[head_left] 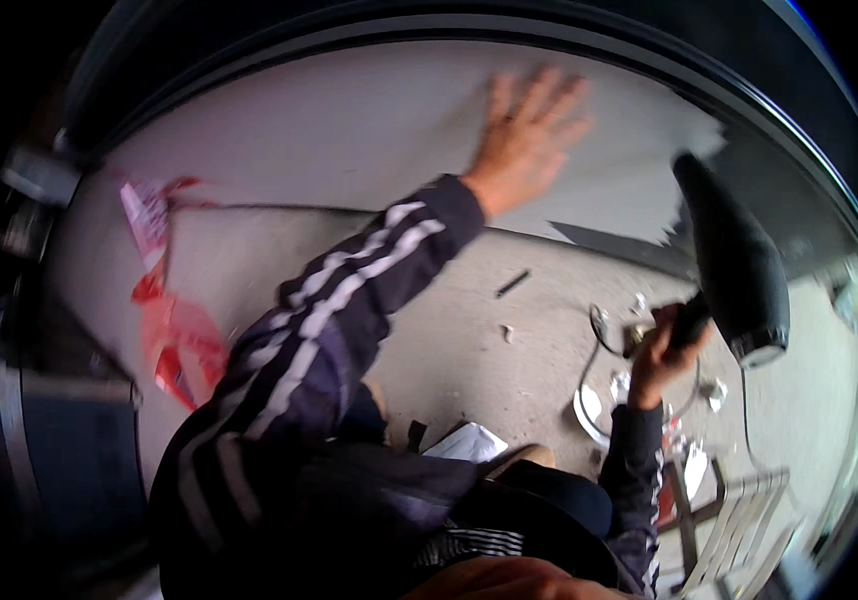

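Hands — L [527,145] splayed, R [661,360] w/ dryer [742,260]

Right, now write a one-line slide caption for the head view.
Left hand spread over a pale panel, right hand gripping a black hair dryer.

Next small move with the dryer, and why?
Probably sweep the dryer along the ragged edge of the pale surface: the right hand grips it, nozzle near that edge, while the left hand is spread over the surface.
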A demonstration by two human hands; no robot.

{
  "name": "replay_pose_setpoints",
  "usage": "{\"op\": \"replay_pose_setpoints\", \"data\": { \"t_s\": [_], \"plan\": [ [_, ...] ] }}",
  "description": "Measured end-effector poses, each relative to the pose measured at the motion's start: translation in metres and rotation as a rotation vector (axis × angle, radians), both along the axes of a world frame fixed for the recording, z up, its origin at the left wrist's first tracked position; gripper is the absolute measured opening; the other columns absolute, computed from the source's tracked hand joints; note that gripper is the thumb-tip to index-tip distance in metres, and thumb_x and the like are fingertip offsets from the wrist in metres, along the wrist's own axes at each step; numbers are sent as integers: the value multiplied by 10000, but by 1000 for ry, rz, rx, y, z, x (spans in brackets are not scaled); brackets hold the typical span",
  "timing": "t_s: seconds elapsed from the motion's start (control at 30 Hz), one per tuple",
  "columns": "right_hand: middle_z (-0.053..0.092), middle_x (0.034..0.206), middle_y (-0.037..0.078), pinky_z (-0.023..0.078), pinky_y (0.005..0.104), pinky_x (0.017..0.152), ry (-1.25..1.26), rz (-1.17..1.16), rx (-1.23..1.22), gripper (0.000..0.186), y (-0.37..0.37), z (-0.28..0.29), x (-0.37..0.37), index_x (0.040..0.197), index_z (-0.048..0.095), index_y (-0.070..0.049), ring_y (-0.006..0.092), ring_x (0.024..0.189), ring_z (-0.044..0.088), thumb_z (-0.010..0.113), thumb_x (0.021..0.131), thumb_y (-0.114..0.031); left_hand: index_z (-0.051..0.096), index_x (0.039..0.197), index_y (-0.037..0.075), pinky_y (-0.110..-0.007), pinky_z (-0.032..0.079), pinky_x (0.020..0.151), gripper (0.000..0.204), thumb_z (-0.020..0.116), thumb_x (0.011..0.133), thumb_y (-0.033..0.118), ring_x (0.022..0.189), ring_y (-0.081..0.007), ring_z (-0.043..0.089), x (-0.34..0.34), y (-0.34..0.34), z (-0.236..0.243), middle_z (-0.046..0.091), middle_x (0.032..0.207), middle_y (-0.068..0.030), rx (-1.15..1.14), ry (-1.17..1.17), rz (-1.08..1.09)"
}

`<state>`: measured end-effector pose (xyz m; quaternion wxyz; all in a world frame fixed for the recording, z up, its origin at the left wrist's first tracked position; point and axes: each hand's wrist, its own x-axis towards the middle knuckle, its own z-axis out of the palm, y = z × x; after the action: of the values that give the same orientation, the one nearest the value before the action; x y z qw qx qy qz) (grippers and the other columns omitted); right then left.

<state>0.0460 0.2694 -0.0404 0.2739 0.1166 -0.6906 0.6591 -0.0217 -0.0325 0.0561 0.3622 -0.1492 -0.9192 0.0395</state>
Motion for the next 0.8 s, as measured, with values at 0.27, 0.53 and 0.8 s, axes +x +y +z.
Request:
{"op": "replay_pose_setpoints", "data": {
  "t_s": [0.27,0.53,0.8],
  "plan": [
    [624,834,115,523,286,696,144,-20,32,312,-10,9,-2,1261,431,18,165,727,608,577,998,-63,501,1442,250,-658,140,1184,601,703,880,189,1514,-316,217,4,-14,-4,260,1639,-28,57,41,-26],
    [627,841,102,513,283,687,194,6,60,342,6,-10,-8,1275,419,29,163,731,610,535,955,-5,335,1559,258,-669,159,1168,797,725,864,216,1504,-352,218,0,-7,-4,218,1651,-39,23,32,15],
    [625,883,97,543,289,724,115,31,-3,322,-7,-5,-2,1270,443,2,156,756,629,580,979,-11,384,1530,330,-663,165,1167,799,771,831,359,1534,-261,128,0,-18,-13,198,1656,57,-102,-19,1]
  ]
}}
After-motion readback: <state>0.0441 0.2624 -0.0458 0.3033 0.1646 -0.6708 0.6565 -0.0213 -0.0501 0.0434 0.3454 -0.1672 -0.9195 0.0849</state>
